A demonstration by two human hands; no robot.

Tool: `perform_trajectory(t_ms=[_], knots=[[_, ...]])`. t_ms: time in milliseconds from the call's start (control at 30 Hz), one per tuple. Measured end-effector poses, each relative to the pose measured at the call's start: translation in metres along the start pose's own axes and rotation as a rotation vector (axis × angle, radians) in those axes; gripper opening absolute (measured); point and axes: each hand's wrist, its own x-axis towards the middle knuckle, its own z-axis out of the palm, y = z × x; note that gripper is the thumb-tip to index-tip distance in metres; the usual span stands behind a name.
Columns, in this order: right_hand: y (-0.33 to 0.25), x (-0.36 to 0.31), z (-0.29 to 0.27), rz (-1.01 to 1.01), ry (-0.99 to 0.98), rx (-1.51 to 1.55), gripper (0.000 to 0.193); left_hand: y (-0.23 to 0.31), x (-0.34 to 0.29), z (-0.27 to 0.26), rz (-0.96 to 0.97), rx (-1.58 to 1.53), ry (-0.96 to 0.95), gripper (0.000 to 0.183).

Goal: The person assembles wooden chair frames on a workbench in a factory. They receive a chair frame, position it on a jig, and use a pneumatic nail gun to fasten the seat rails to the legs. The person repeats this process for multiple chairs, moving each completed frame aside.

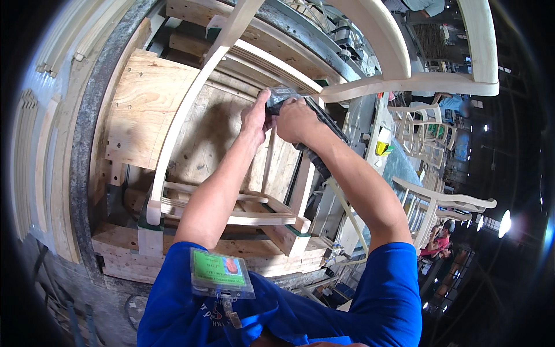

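Note:
Both of my hands are on a dark grey and black hand tool (281, 94) that looks like a nail gun, with a long black body running down behind my right forearm. My right hand (296, 120) is wrapped around it. Closed on the tool's left side is my left hand (254, 118), its thumb up along the head. The tool sits over a pale wooden chair frame (173, 136), close to its slatted rail (272, 63). Its tip and the spot it meets are hidden by my hands.
The frame lies in a wooden jig with a plywood panel (144, 110) at left and a thick beam (121, 243) in front. Curved chair parts (399, 43) rise at upper right. Wooden strips (43, 156) are stacked at far left. More chairs (419, 130) and other people stand beyond.

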Motion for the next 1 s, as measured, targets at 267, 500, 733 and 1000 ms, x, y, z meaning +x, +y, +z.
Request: perform_trajectory(t_ms=[267,500,733,1000], knots=[[0.002,-0.006,0.008,0.084,0.036,0.045,0.074,-0.006,0.001,0.002,0.016,-0.025,-0.027,0.048],[0.006,-0.01,0.019,0.031,0.189,0.095,0.067,0.005,-0.006,-0.006,-0.054,0.048,-0.123,0.046],[-0.003,-0.049,0.029,-0.289,0.081,-0.335,0.052,0.023,-0.032,-0.041,-0.364,0.454,-0.239,0.054],[-0.018,-0.031,-0.022,-0.373,0.405,-0.85,0.067,0.027,-0.016,-0.029,0.1,-0.104,-0.042,0.053]])
